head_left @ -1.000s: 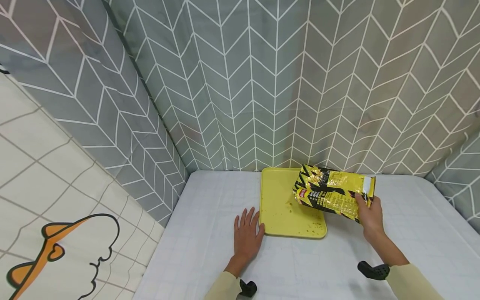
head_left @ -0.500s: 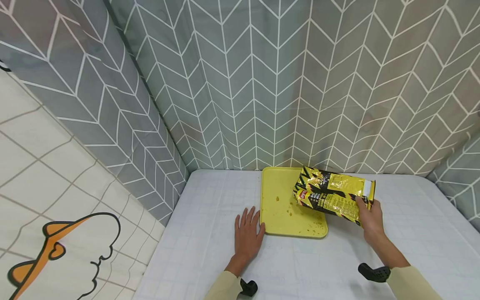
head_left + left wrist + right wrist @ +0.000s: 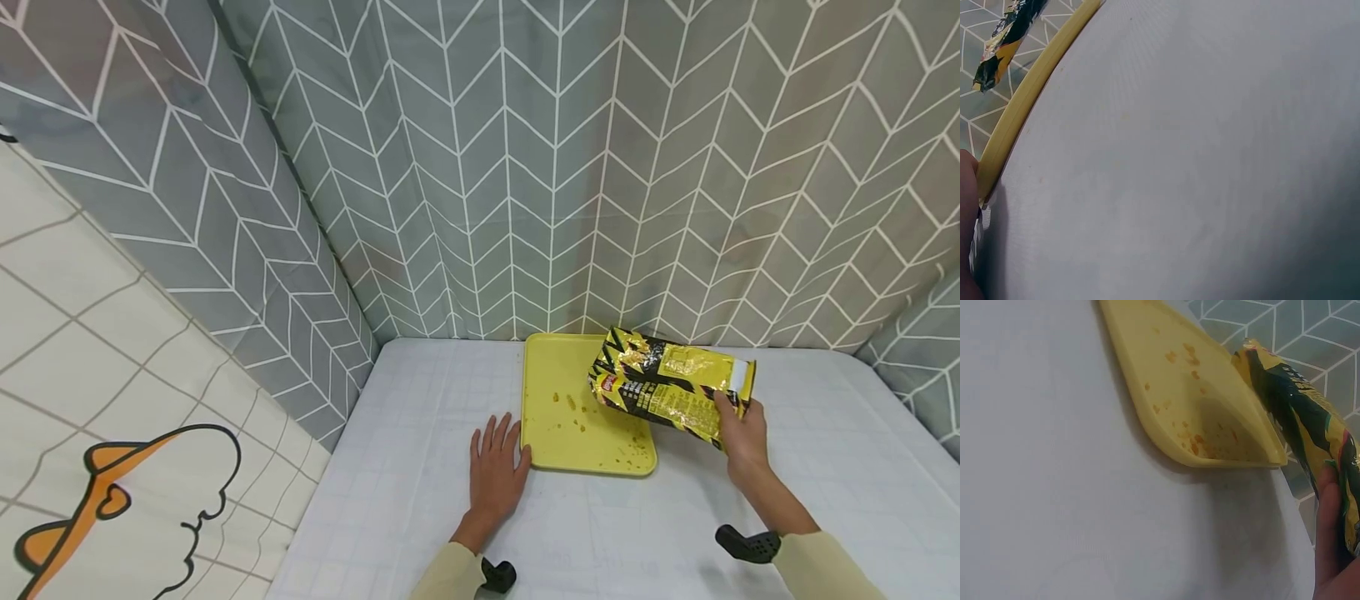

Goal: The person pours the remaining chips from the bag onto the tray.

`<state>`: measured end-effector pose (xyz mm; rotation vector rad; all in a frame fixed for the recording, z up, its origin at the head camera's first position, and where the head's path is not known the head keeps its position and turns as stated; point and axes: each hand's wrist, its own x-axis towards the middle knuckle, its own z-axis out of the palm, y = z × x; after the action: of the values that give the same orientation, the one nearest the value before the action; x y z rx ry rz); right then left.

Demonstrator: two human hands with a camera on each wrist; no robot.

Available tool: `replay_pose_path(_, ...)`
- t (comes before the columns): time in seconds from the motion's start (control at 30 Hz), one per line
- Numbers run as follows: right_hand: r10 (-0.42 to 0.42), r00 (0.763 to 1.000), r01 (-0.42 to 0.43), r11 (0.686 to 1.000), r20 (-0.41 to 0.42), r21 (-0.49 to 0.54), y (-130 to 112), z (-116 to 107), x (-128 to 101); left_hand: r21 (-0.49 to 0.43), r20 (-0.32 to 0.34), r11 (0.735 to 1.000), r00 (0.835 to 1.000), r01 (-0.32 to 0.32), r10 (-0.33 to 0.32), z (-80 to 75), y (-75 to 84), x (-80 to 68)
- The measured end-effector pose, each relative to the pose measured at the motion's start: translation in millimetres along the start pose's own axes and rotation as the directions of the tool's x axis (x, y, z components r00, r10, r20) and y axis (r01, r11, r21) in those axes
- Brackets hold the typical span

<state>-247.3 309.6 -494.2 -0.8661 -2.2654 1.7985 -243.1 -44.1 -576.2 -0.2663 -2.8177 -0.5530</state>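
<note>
A yellow and black foil snack bag [image 3: 667,385] is tilted over the right part of a yellow tray [image 3: 543,433]. My right hand [image 3: 744,437] grips the bag by its right end, thumb on top. Small golden-brown crumbs [image 3: 1195,444] and flakes lie scattered on the tray, thickest near its front corner in the right wrist view. My left hand [image 3: 497,477] lies flat on the table with fingers spread, its thumb by the tray's left rim [image 3: 1029,94]. The bag hides the tray's right side, and its mouth cannot be made out.
The table [image 3: 420,400] has a white cloth. A grey curtain [image 3: 555,167] with white chevron lines hangs right behind the tray. At the left is a pale tiled-pattern cloth [image 3: 165,492] with a cartoon figure. Black wrist devices [image 3: 747,545] sit on both forearms.
More golden-brown pieces lie on the middle of the tray than a second ago. The bag has shifted slightly right in my right hand's grip. My left hand has stayed in place.
</note>
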Motion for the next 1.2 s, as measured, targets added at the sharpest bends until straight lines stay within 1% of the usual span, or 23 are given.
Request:
replay_pose_path(0.07,0.017,1.000,-0.017,0.999,0.004,0.040,-1.3,0.2,-1.0,0.007,0.001,1.000,1.000,-0.001,0.001,0.4,-0.2,0.1)
replay_pose_path(0.1,0.020,1.000,-0.020,0.999,0.006,0.045,-1.9,0.4,-1.2,0.009,0.001,1.000,1.000,-0.001,0.001,0.1,-0.2,0.1)
replay_pose_path(0.17,0.002,1.000,-0.002,0.999,0.008,0.036,-3.1,1.5,-2.2,0.009,-0.006,1.000,1.000,-0.002,0.002,0.0,-0.4,0.3)
replay_pose_path(0.23,-0.024,1.000,0.024,1.000,0.008,0.006,-3.5,3.0,-2.7,0.009,-0.007,1.000,1.000,0.000,0.000,0.1,-0.5,0.5)
replay_pose_path(0.3,-0.047,0.999,0.047,0.998,0.003,-0.049,-3.4,4.2,-2.5,0.005,-0.009,1.000,1.000,0.002,-0.002,0.1,-0.2,0.6)
replay_pose_path(0.37,-0.053,0.999,0.053,0.996,0.003,-0.069,-3.8,4.4,-2.4,0.006,-0.011,1.000,1.000,0.005,-0.005,0.7,0.1,0.6)
replay_pose_path(0.4,-0.043,0.999,0.043,0.997,0.003,-0.063,-4.0,3.9,-1.9,0.003,-0.016,1.000,1.000,0.003,-0.003,1.2,0.4,0.4)
replay_pose_path(0.47,-0.011,1.000,0.011,1.000,0.004,-0.015,-4.7,2.0,-1.1,-0.004,-0.028,1.000,1.000,-0.003,0.003,2.3,0.9,0.0)
replay_pose_path(0.57,0.001,1.000,-0.001,1.000,0.000,0.016,-4.7,-1.0,0.5,-0.010,-0.041,1.000,0.999,-0.009,0.009,3.8,1.0,-0.7)
replay_pose_path(0.63,-0.007,1.000,0.007,1.000,-0.005,0.010,-3.6,-1.9,1.5,-0.004,-0.037,1.000,0.999,-0.006,0.006,3.8,0.6,-1.4)
replay_pose_path(0.67,-0.017,1.000,0.017,1.000,-0.007,-0.009,-2.9,-1.9,1.7,0.002,-0.035,1.000,0.999,-0.003,0.003,3.4,0.3,-1.7)
replay_pose_path(0.7,-0.026,1.000,0.026,0.999,-0.009,-0.032,-2.1,-1.7,2.1,0.005,-0.039,1.000,0.999,-0.003,0.003,3.3,-0.1,-1.9)
replay_pose_path(0.77,-0.029,1.000,0.029,0.999,-0.008,-0.042,-1.6,-1.2,2.2,0.008,-0.051,1.000,0.999,-0.006,0.007,2.7,-1.0,-1.9)
replay_pose_path(0.8,-0.023,1.000,0.023,0.999,-0.006,-0.033,-1.9,-1.0,2.1,0.012,-0.056,1.000,0.998,-0.011,0.011,2.6,-1.1,-1.7)
replay_pose_path(0.93,0.021,1.000,-0.021,0.998,0.006,0.059,-4.6,-0.7,2.3,0.015,-0.072,1.000,0.997,-0.027,0.028,3.6,-1.4,-0.6)
replay_pose_path(1.0,0.025,1.000,-0.026,0.998,0.008,0.064,-5.2,0.1,2.9,0.018,-0.073,1.000,0.997,-0.024,0.026,3.7,-0.9,-0.6)
replay_pose_path(1.03,0.020,1.000,-0.021,0.998,0.005,0.057,-5.3,0.8,3.1,0.016,-0.072,1.000,0.997,-0.021,0.022,3.9,-0.8,-0.7)
replay_pose_path(1.13,0.003,1.000,-0.004,1.000,-0.016,-0.012,-4.5,2.5,3.6,0.009,-0.059,1.000,0.998,-0.006,0.007,4.1,-0.2,-0.8)
replay_pose_path(1.2,0.006,1.000,-0.007,1.000,-0.019,-0.027,-4.2,2.8,3.3,0.010,-0.046,1.000,0.999,0.002,-0.001,3.9,0.3,-0.5)
